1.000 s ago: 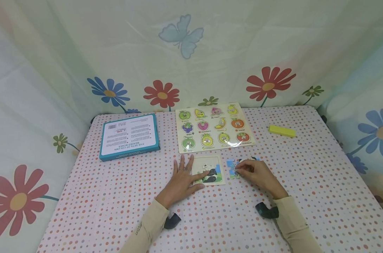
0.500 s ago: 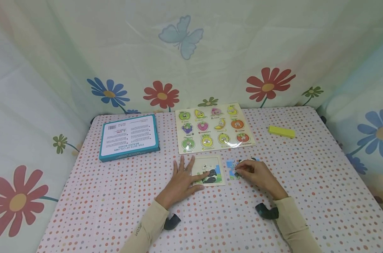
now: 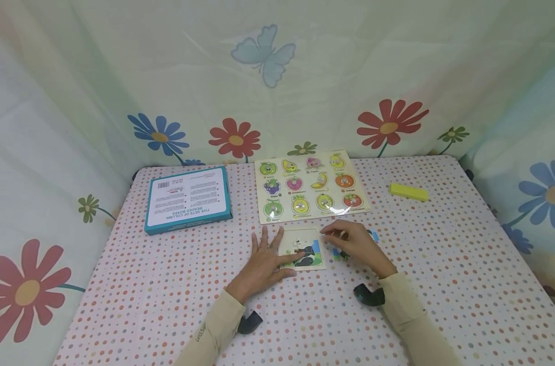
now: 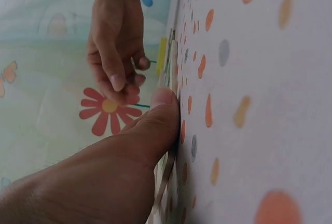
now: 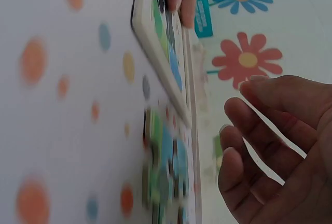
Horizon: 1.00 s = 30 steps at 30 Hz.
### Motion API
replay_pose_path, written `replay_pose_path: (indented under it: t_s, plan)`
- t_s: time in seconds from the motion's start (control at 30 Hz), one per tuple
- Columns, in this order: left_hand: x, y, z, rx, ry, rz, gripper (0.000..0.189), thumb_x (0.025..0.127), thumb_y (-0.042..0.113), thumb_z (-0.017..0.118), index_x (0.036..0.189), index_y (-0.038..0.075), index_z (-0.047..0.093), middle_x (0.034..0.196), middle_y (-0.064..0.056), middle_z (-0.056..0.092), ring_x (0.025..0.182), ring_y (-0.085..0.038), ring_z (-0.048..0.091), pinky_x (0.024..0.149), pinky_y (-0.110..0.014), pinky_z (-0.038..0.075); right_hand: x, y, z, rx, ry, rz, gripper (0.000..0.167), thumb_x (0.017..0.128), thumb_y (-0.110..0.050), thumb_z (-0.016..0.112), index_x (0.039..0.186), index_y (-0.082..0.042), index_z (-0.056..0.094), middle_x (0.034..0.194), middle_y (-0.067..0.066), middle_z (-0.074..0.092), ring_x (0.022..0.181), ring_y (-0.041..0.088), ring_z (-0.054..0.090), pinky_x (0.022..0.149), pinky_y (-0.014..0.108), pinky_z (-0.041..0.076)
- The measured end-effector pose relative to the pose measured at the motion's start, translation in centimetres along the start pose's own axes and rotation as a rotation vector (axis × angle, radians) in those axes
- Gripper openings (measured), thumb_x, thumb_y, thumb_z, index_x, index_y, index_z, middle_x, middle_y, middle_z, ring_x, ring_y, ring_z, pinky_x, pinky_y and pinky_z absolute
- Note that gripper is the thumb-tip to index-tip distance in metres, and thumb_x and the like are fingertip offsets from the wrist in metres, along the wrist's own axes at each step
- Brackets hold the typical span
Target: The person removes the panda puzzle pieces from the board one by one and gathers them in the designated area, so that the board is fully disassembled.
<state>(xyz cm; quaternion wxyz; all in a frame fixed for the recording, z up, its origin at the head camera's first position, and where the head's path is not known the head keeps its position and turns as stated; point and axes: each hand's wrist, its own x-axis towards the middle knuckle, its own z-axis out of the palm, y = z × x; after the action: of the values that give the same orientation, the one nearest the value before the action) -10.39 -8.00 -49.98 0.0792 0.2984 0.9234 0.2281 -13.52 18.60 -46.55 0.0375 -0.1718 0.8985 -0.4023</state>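
My left hand [image 3: 259, 264] lies spread beside a small square wooden puzzle tray [image 3: 323, 260]. One of its fingers reaches over the panda picture in the tray, and the left wrist view shows its thumb [image 4: 162, 105] by the tray's edge. My right hand [image 3: 357, 245] hovers just right of the tray, fingers loosely bent. In the right wrist view, nothing shows between its thumb and fingers. Below that hand, loose jigsaw pieces [image 5: 168, 164] in blue and green lie on the table, partly hidden by it in the head view.
A fruit peg board [image 3: 311, 185] lies behind the tray. The teal-edged box [image 3: 187, 198] is at the back left, and a yellow block [image 3: 409, 191] sits at the back right. A dotted cloth [image 3: 135, 305] covers the table, with a flowered curtain [image 3: 185, 61] behind.
My right hand has left the loose pieces, moving left and slightly away from me toward the tray. The left hand has stayed in place.
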Motion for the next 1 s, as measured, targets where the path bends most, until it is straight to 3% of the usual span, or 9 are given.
replay_pose_path:
  t_s: [0.33, 0.7, 1.0]
  plan:
    - [0.1, 0.0, 0.1, 0.017, 0.0, 0.013, 0.046, 0.091, 0.053, 0.053, 0.137, 0.046, 0.048, 0.159, -0.019, 0.008, 0.139, -0.053, -0.009, 0.107, -0.07, -0.005, 2.4, -1.6, 3.2, -0.066, -0.124, -0.066, 0.016, 0.09, -0.007, 0.065, 0.104, -0.007, 0.072, 0.103, 0.002, 0.067, 0.097, 0.021, 0.06, 0.087, 0.043, 0.049]
    - [0.4, 0.9, -0.1, 0.033, -0.026, 0.019, 0.048, 0.095, 0.047, 0.052, 0.142, 0.047, 0.04, 0.16, -0.017, 0.002, 0.14, -0.053, -0.009, 0.107, -0.07, -0.002, 2.5, -1.5, 3.6, -0.083, -0.127, -0.128, 0.018, 0.091, 0.0, 0.06, 0.101, -0.007, 0.073, 0.097, 0.0, 0.064, 0.093, 0.017, 0.057, 0.082, 0.036, 0.049]
    - [0.8, 1.5, 0.5, 0.094, -0.048, -0.007, 0.048, 0.097, 0.056, 0.04, 0.144, 0.046, 0.036, 0.159, -0.02, -0.004, 0.139, -0.053, -0.012, 0.109, -0.068, -0.002, 2.6, -1.3, 3.6, -0.09, -0.135, -0.14, 0.021, 0.092, 0.003, 0.056, 0.103, -0.005, 0.073, 0.097, -0.001, 0.062, 0.092, 0.015, 0.055, 0.081, 0.035, 0.048]
